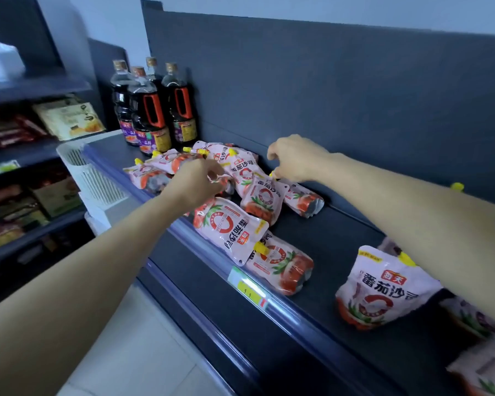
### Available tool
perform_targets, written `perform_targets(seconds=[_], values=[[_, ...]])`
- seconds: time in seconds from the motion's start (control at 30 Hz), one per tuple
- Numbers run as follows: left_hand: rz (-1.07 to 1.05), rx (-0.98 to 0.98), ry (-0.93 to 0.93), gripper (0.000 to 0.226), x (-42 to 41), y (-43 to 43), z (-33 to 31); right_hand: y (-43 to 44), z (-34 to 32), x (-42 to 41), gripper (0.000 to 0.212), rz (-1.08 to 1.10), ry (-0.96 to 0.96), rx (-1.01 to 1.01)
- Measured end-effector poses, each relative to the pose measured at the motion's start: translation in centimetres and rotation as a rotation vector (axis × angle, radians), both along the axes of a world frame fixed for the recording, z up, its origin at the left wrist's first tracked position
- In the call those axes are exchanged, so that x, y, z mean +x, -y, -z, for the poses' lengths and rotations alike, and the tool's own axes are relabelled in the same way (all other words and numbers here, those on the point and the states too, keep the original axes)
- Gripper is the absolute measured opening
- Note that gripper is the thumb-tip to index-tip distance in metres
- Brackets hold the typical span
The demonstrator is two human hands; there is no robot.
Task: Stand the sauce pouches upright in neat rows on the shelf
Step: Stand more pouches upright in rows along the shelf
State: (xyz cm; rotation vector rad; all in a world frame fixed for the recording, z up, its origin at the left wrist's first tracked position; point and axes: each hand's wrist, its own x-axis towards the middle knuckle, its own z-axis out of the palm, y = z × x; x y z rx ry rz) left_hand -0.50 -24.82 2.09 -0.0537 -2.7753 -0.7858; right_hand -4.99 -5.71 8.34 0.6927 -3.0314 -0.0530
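Note:
Several white-and-red sauce pouches with yellow caps lie in a jumbled heap (240, 170) on the dark shelf (340, 232). My left hand (195, 181) is closed on the top of a pouch in the middle of the heap. My right hand (295, 160) pinches the yellow cap of a pouch (305, 200) lying flat near the back panel. Two more pouches (232, 227) lie flat at the shelf's front edge. One pouch (380, 290) stands upright on the right, partly under my right forearm. Other pouches (480, 367) sit at the far right.
Several dark soy sauce bottles (152, 110) stand at the shelf's left end, behind the heap. A white plastic basket (92, 172) sits left of the shelf. A price-tag rail (249, 287) runs along the front edge. Shelves with packaged goods (35, 167) are further left.

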Motion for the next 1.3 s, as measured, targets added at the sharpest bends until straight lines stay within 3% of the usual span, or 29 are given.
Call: perform_targets(seconds=[0.3, 0.6, 0.77, 1.1, 1.3], values=[[0.14, -0.053, 0.205, 0.037, -2.3, 3.6, 2.5, 3.7, 3.0, 0.3, 0.033, 0.095, 0.154, 0.078], [0.538, -0.157, 0.255, 0.049, -4.1, 1.4, 3.6, 2.1, 5.0, 2.9, 0.032, 0.295, 0.271, 0.043], [0.725, -0.229, 0.336, 0.062, -4.2, -0.6, 4.6, 0.8, 7.0, 5.0, 0.044, 0.389, 0.386, 0.105], [0.817, -0.536, 0.214, 0.081, -5.7, -1.6, 6.2, 0.1, 8.2, 6.1, 0.051, 0.496, 0.513, 0.166], [0.875, -0.552, 0.148, 0.081, -5.6, -3.2, 7.2, -0.4, 8.8, 6.2, 0.055, 0.511, 0.535, 0.152]])
